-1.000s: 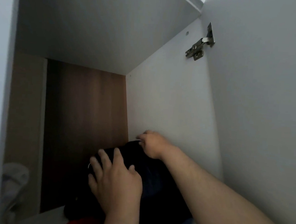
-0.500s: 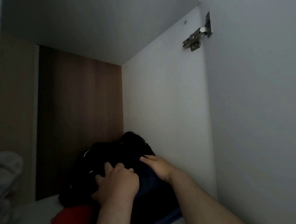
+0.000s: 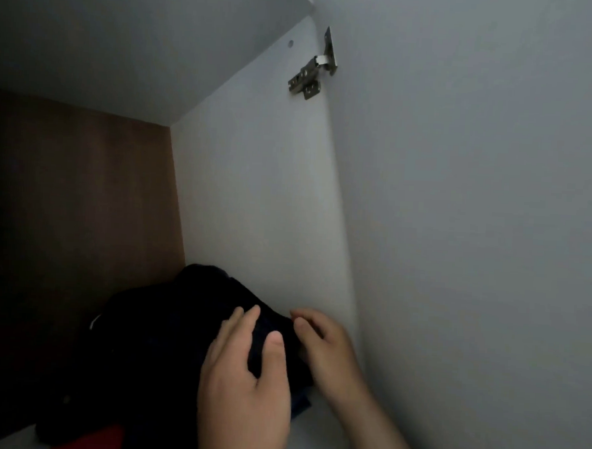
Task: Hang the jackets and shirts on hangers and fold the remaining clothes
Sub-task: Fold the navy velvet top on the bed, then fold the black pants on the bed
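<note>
A pile of dark, almost black clothes lies on a white wardrobe shelf, pushed against the right side wall. My left hand rests on top of the pile's near right part, with a fold of dark cloth pinched between thumb and fingers. My right hand is just to the right of it, fingers curled onto the pile's right edge next to the wall. A red garment peeks out under the pile at the bottom. No hanger is in sight.
The compartment has a brown wooden back panel, a white side wall and a white ceiling board. A metal door hinge sits high on the right, with the open white door beyond it.
My right hand came back from the far top of the pile to its near right edge. My left hand shifted right beside it. The view swung right, and the white cloth at left left the frame.
</note>
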`<state>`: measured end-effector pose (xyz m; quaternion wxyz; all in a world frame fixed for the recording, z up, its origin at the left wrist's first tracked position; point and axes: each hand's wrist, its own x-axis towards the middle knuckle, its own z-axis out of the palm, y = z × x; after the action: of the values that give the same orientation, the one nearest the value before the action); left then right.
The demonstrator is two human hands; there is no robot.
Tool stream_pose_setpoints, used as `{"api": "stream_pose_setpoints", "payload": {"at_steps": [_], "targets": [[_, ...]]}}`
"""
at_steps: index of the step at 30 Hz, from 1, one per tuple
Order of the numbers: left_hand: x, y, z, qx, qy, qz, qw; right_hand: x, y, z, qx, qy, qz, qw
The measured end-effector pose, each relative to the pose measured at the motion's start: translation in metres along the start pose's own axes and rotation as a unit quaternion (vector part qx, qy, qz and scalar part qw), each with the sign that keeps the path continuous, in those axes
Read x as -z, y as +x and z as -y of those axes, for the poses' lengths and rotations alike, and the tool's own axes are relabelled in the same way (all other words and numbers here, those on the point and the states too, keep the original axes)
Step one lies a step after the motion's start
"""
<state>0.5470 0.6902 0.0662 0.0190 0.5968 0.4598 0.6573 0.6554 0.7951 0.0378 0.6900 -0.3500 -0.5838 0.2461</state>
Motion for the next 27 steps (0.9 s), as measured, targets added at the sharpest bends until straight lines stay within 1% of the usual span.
{"api": "stream_pose_setpoints", "payload": {"at_steps": [1, 3, 6, 11, 14, 17, 20, 22, 25, 27], "targets": [[-0.001, -0.012, -0.001, -0.004, -0.055, 0.008, 0.998, 0.007, -0.019, 0.005, -0.007, 0.015, -0.009, 1.0], [-0.002, -0.031, -0.001, -0.013, -0.133, 0.032, 0.991, 0.019, -0.055, 0.015, -0.009, 0.021, -0.026, 0.999], [0.0, -0.06, 0.005, 0.015, -0.232, 0.06, 0.971, 0.031, -0.115, 0.024, -0.029, 0.032, -0.052, 0.998], [0.018, -0.115, 0.009, 0.098, -0.321, 0.128, 0.933, 0.042, -0.227, 0.034, -0.096, -0.021, -0.089, 0.991], [0.034, -0.15, 0.004, 0.12, -0.372, 0.164, 0.906, 0.047, -0.289, 0.047, -0.124, -0.072, -0.09, 0.986], [0.047, -0.189, 0.002, 0.122, -0.406, 0.231, 0.876, 0.062, -0.351, 0.071, -0.134, -0.134, -0.108, 0.976], [0.056, -0.227, 0.009, 0.135, -0.421, 0.311, 0.841, 0.09, -0.406, 0.099, -0.163, -0.165, -0.181, 0.956], [0.056, -0.253, 0.013, 0.124, -0.41, 0.376, 0.822, 0.113, -0.436, 0.118, -0.178, -0.178, -0.227, 0.941], [0.051, -0.291, 0.013, 0.1, -0.405, 0.461, 0.783, 0.145, -0.472, 0.135, -0.2, -0.226, -0.244, 0.922], [0.053, -0.314, 0.01, 0.077, -0.385, 0.508, 0.767, 0.161, -0.495, 0.144, -0.219, -0.245, -0.273, 0.904]]}}
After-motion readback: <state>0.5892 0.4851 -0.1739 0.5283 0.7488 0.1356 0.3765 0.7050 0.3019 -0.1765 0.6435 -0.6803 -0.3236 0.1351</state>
